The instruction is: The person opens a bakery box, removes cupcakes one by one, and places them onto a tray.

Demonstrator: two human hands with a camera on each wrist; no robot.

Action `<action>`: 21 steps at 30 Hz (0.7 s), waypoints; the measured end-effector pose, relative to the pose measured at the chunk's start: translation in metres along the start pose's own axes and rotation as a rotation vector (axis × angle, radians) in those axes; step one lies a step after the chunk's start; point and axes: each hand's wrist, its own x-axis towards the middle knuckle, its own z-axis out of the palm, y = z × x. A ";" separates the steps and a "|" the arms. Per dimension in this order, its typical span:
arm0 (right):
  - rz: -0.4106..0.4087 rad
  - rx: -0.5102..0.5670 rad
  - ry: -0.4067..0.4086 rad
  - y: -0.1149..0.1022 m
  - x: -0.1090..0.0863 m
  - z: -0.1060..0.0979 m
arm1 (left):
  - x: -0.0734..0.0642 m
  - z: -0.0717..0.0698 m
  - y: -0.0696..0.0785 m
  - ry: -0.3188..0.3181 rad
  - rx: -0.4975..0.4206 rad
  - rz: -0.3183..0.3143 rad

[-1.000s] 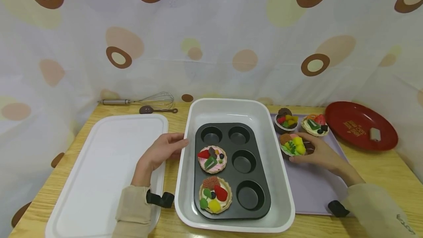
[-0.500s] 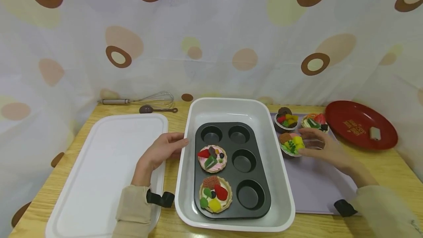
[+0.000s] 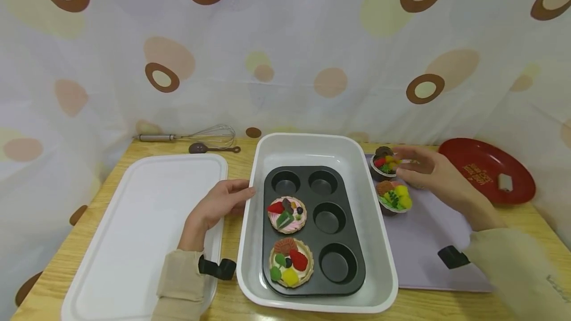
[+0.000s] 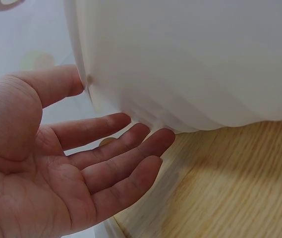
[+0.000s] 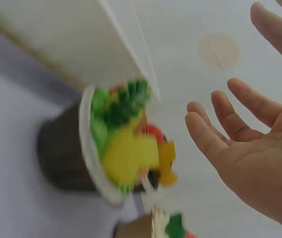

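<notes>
My left hand point(image 3: 218, 204) touches the left side of a white tub point(image 3: 244, 241). In the left wrist view its thumb meets the rim and the loosely extended fingers lie against the outer wall. Inside the tub lies a dark muffin pan point(image 3: 321, 289), holding a pink-cream fruit tart point(image 3: 287, 215) and a white-cream fruit tart point(image 3: 292, 263). My right hand point(image 3: 439, 177) hovers with spread fingers beside a dark cupcake point(image 3: 383, 165) at the back; whether it touches is unclear. A nearer fruit cupcake point(image 3: 394, 198) stands in front. Another tart point(image 5: 163, 225) is mostly hidden behind the right hand in the head view.
The cupcakes stand on a lilac tray point(image 3: 428, 256) right of the tub. A red plate point(image 3: 484, 162) bearing a small pale block point(image 3: 505, 182) lies behind it. At left are a white lid-like tray point(image 3: 147, 222), a whisk point(image 3: 192, 136) and a brown spoon point(image 3: 211, 149).
The right hand has drawn off the nearer cupcake, its fingers spreading, and moved back towards the rear cupcake, covering the tart there. The left hand has stayed at the tub.
</notes>
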 end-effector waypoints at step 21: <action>-0.178 0.263 -0.275 -0.059 0.057 0.096 | 0.000 0.000 -0.001 -0.012 -0.015 0.005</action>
